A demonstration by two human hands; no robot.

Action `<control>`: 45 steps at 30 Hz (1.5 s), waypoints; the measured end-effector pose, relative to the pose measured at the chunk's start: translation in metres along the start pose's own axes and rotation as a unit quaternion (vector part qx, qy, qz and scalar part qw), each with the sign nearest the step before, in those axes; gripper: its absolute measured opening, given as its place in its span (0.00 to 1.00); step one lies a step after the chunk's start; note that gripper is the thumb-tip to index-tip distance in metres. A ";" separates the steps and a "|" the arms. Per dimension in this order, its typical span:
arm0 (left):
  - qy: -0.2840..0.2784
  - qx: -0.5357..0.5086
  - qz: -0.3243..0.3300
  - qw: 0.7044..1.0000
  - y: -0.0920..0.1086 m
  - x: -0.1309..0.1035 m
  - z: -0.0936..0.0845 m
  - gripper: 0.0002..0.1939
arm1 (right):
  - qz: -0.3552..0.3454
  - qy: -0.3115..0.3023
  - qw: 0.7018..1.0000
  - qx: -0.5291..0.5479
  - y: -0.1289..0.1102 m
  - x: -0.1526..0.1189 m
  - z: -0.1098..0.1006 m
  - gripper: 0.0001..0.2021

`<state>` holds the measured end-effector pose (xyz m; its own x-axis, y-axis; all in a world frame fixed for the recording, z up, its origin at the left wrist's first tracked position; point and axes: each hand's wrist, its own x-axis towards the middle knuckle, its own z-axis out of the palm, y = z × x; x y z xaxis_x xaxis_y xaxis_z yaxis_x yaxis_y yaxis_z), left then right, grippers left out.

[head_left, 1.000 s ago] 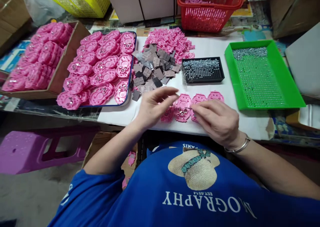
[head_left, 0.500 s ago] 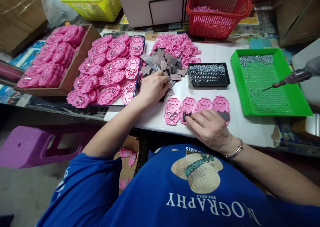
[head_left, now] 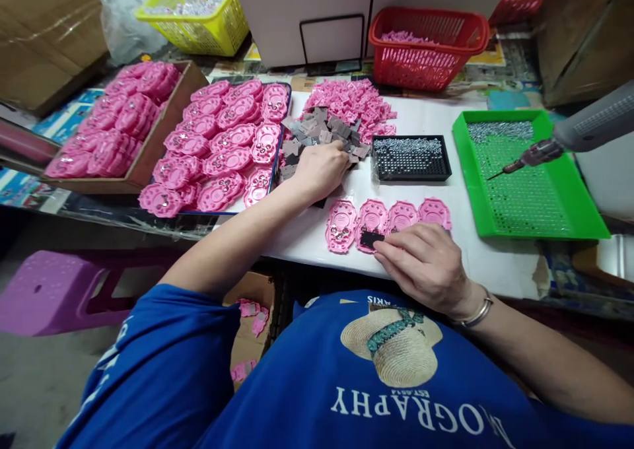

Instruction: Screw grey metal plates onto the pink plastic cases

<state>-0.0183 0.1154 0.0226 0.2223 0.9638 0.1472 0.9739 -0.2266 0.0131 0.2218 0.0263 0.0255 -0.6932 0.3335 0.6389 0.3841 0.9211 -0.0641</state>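
Note:
Four pink plastic casings [head_left: 341, 218] lie in a row on the white work surface. My right hand [head_left: 428, 261] pinches the right end of a small dark plate [head_left: 370, 239] over the lower part of the second casing from the left. Its fingers cover part of the two casings on the right. My left hand [head_left: 321, 170] rests at the near side of a heap of grey plates [head_left: 324, 127], fingers curled together; whatever lies between the fingertips is hidden. Small metal parts show in the leftmost casing.
Pink pieces [head_left: 351, 102] are heaped behind the grey plates. A black screw tray [head_left: 411, 170] and a green tray [head_left: 577, 201] stand to the right, with an electric screwdriver [head_left: 539, 152] above the green one. Left are a tray of casings [head_left: 235, 135] and a cardboard box [head_left: 148, 162].
My left hand has shifted right and deeper along the grey heap. My right fingers have slid slightly right, leaving more of the dark plate visible on the second casing. The view has shifted slightly.

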 end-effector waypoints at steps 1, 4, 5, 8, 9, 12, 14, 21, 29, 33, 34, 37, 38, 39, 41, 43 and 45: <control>0.019 -0.002 0.009 1.000 -0.002 -0.001 0.001 0.15 | 0.004 0.004 1.000 0.005 0.002 -0.001 -0.002 0.07; 0.106 -0.014 0.034 0.994 -0.003 -0.011 -0.005 0.14 | 0.021 0.019 0.999 0.026 0.010 0.001 -0.009 0.08; 0.137 -0.024 0.038 0.990 0.000 -0.015 -0.009 0.14 | 0.035 0.026 0.998 0.043 0.013 0.003 -0.011 0.07; 0.204 -0.099 0.038 0.973 0.015 -0.034 -0.023 0.15 | 0.116 0.031 0.987 0.111 0.018 0.015 -0.012 0.09; 0.216 -0.141 0.029 0.966 0.023 -0.040 -0.027 0.15 | 0.143 0.026 0.980 0.135 0.019 0.020 -0.010 0.12; 0.214 -0.282 0.016 0.935 0.043 -0.058 -0.034 0.13 | 0.172 -0.002 0.965 0.197 0.021 0.036 -0.002 0.22; 0.196 -0.360 0.000 0.912 0.051 -0.066 -0.036 0.12 | 0.157 -0.016 0.964 0.214 0.021 0.045 0.004 0.22; 0.076 -0.537 -0.043 0.839 0.051 -0.085 -0.049 0.12 | 0.121 -0.051 0.980 0.148 0.019 0.062 0.008 0.08; 0.092 -0.574 -0.056 0.812 0.045 -0.094 -0.043 0.08 | 0.019 -0.048 0.996 0.074 0.025 0.067 0.006 0.09; 0.132 -0.607 -0.097 0.778 0.033 -0.101 -0.033 0.18 | 0.131 -0.114 0.944 0.282 0.027 0.071 0.001 0.11; 0.116 -0.628 -0.096 0.763 0.031 -0.103 -0.031 0.19 | 0.152 -0.144 0.921 0.328 0.027 0.071 0.000 0.11; 0.070 -0.676 -0.110 0.726 0.028 -0.114 -0.027 0.13 | 0.184 -0.204 0.882 0.383 0.028 0.072 0.006 0.11; 0.062 -0.676 -0.122 0.724 0.027 -0.117 -0.026 0.12 | 0.185 -0.210 0.882 0.379 0.028 0.071 0.009 0.10; 0.059 -0.668 -0.133 0.729 0.028 -0.121 -0.024 0.11 | 0.179 -0.211 0.887 0.371 0.028 0.071 0.013 0.08; 0.058 -0.633 -0.146 0.758 0.028 -0.127 -0.021 0.10 | 0.162 -0.221 0.896 0.350 0.028 0.069 0.020 0.06; 0.059 -0.587 -0.147 0.794 0.029 -0.131 -0.018 0.09 | 0.151 -0.244 0.900 0.328 0.027 0.069 0.025 0.07; 0.058 -0.550 -0.142 0.821 0.028 -0.132 -0.013 0.09 | 0.153 -0.273 0.900 0.304 0.027 0.069 0.030 0.07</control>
<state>-0.0207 -0.0202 0.0164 -0.0745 0.9944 0.0755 0.3417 -0.0457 0.9387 0.1663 0.0802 0.0445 -0.8722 0.4855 0.0590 0.3176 0.6539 -0.6867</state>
